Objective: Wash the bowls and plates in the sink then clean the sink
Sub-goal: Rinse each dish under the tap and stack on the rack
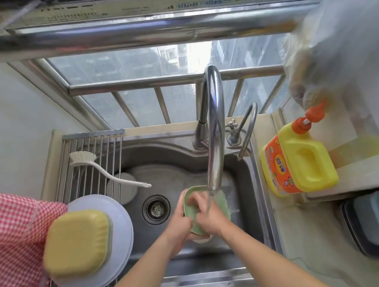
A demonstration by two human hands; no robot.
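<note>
Left hand [178, 223]: fingers curled round the green bowl's left rim, gripping it.
Right hand [209, 215]: fingers reach inside, pressed on the bowl.
Green bowl [220, 203]: tilted over the sink [248, 183], under the tap [213, 124] stream, right of the drain [155, 209].

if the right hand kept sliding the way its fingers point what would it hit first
The right hand points up-left inside the green bowl, so its fingers would likely meet the bowl's far rim first; depth is unclear.
</note>
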